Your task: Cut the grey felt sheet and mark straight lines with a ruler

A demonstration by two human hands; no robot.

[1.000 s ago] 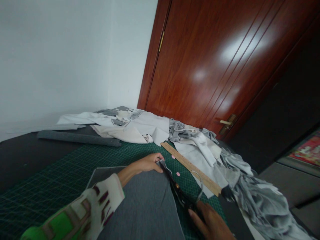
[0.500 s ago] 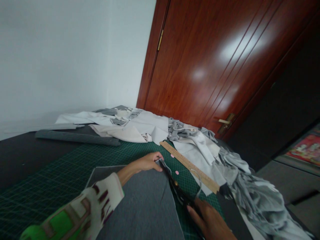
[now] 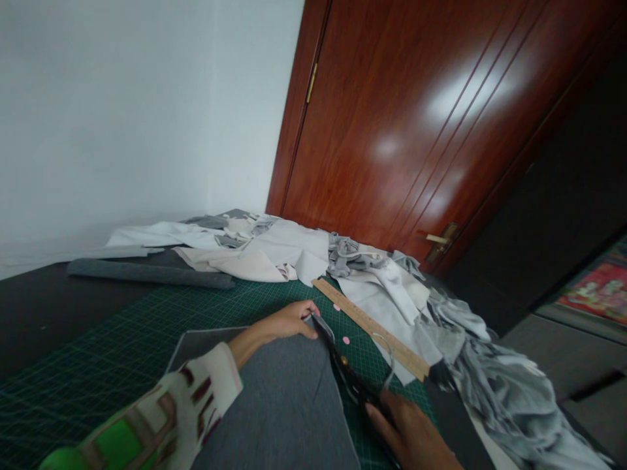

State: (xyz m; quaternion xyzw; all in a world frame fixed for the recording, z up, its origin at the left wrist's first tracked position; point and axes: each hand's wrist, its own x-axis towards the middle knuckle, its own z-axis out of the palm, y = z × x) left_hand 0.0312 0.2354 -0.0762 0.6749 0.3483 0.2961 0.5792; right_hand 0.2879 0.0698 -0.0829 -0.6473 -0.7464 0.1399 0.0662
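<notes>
While my left hand [image 3: 289,321] is lying flat and open on the far corner of the grey fabric [image 3: 279,398], pressing it down onto the green cutting mat [image 3: 112,352], my right hand [image 3: 411,434] is closing around the handles of the black scissors [image 3: 350,378]. I'm keeping the blades along the right edge of the fabric, their tips pointing away from me and ending just beside my left fingertips [image 3: 311,335]. I cannot tell how far apart the blades are standing. The fabric is lying spread on the mat, close to me, with my patterned sleeve [image 3: 161,411] crossing over it.

Just right of the scissors, a wooden ruler [image 3: 372,326] is running diagonally across the mat, and two small pink dots [image 3: 346,340] are sitting between it and the blades. A thin loop of thread or wire is curling near the ruler's nearer end. Beyond the ruler, white and grey cloth scraps [image 3: 392,287] are piling up along the worktop's far and right edges, some spilling over the side. A grey fabric roll [image 3: 151,274] is lying at the back left, near the white wall. A red-brown wooden door [image 3: 416,117] is rising behind everything.
</notes>
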